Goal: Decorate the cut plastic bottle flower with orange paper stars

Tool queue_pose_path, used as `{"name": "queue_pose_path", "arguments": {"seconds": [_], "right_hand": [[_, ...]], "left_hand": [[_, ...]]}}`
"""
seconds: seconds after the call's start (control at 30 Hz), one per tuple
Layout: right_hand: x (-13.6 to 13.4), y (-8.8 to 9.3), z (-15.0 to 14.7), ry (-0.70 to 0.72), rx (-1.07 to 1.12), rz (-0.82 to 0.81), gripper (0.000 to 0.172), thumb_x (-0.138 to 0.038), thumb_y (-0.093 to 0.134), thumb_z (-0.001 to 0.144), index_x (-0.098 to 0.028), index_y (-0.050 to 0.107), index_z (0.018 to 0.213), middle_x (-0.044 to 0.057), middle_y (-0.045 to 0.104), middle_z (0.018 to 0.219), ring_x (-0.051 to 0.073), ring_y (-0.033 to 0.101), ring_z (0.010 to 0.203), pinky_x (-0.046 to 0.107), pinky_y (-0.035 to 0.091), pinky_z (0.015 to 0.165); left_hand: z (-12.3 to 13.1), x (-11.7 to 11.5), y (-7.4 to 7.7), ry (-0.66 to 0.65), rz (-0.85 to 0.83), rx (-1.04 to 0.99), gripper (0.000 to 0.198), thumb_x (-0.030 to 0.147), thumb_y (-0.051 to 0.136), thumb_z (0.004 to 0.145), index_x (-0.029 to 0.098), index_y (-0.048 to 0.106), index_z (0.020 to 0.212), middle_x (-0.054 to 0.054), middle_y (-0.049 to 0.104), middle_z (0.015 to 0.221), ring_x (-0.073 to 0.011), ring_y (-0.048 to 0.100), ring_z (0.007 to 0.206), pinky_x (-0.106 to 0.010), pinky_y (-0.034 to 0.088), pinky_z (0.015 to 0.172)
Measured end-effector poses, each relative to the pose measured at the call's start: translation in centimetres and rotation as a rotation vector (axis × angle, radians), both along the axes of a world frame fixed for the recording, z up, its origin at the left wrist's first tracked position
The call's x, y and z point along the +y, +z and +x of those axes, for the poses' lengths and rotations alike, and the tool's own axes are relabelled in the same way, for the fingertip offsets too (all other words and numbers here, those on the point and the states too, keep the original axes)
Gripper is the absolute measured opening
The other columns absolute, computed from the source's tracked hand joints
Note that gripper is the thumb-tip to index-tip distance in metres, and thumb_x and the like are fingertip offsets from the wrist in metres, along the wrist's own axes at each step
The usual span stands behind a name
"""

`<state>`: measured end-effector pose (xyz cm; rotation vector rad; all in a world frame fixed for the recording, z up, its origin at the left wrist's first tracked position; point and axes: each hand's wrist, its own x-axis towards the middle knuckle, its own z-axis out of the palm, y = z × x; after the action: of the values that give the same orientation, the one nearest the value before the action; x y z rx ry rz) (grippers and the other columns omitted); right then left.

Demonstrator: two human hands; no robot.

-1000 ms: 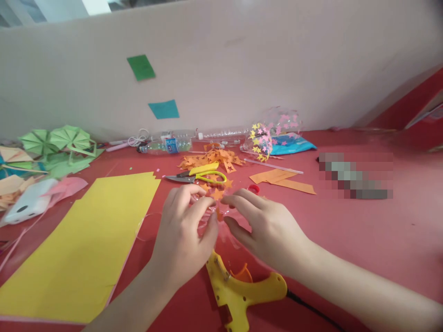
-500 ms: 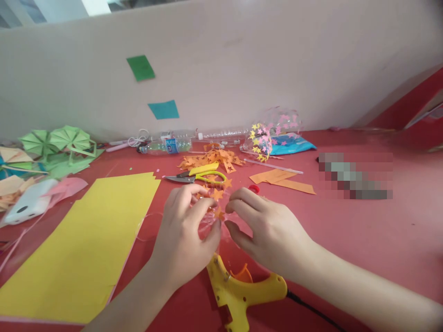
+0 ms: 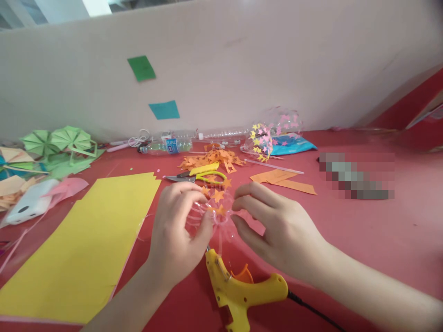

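Both hands meet over the middle of the red table [image 3: 363, 240]. My left hand [image 3: 178, 230] curls its fingers round a clear plastic piece [image 3: 216, 216] with small orange paper stars stuck on it. My right hand [image 3: 277, 228] grips the same piece from the right, thumb and fingers pinched on its edge. A yellow glue gun [image 3: 238, 290] lies flat just below the hands, its black cord running right. Yellow-handled scissors [image 3: 197, 175] lie just beyond the hands, next to a heap of orange paper scraps [image 3: 211, 159].
A large yellow sheet [image 3: 79, 244] covers the left front. Green folded paper fans [image 3: 58, 143] and a white object lie far left. At the back stand a water bottle [image 3: 166, 146], a clear bottle with pink and yellow stars [image 3: 273, 133], and orange strips [image 3: 284, 180], before a beige partition.
Both hands have lifted slightly and turned the clear star-covered piece between them; my right hand's fingers have spread a little higher. Nothing else on the table moved.
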<state>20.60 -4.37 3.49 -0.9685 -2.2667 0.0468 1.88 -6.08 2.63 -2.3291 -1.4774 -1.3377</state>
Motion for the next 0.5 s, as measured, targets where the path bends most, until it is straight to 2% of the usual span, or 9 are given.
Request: {"name": "queue_pose_path", "arguments": {"seconds": [0.23, 0.4, 0.5], "right_hand": [[0.6, 0.4, 0.8, -0.032, 0.06, -0.052, 0.013, -0.016, 0.047, 0.088, -0.018, 0.059, 0.082, 0.005, 0.062, 0.088, 0.011, 0.053, 0.063, 0.024, 0.042, 0.056], [0.7, 0.6, 1.1, -0.045, 0.05, -0.044, 0.013, -0.015, 0.048, 0.087, -0.018, 0.058, 0.08, 0.005, 0.062, 0.086, 0.011, 0.054, 0.063, 0.024, 0.04, 0.056], [1.0, 0.9, 1.4, -0.08, -0.01, -0.057, 0.014, -0.015, 0.046, 0.087, -0.018, 0.058, 0.081, 0.004, 0.062, 0.082, 0.011, 0.053, 0.059, 0.024, 0.038, 0.053]], "left_hand": [[-1.0, 0.8, 0.2, 0.034, 0.001, -0.045, 0.01, 0.015, 0.057, 0.086, 0.021, 0.056, 0.078, -0.001, 0.06, 0.086, -0.0158, 0.058, 0.087, -0.032, 0.047, 0.08], [-1.5, 0.8, 0.6, 0.069, 0.0, -0.092, 0.02, 0.017, 0.053, 0.089, 0.021, 0.054, 0.068, 0.0, 0.059, 0.083, -0.0135, 0.058, 0.082, -0.03, 0.046, 0.078], [-1.7, 0.8, 0.7, 0.123, -0.038, -0.168, 0.011, 0.019, 0.056, 0.086, 0.022, 0.053, 0.075, 0.0, 0.06, 0.089, -0.0147, 0.058, 0.084, -0.03, 0.046, 0.078]]}}
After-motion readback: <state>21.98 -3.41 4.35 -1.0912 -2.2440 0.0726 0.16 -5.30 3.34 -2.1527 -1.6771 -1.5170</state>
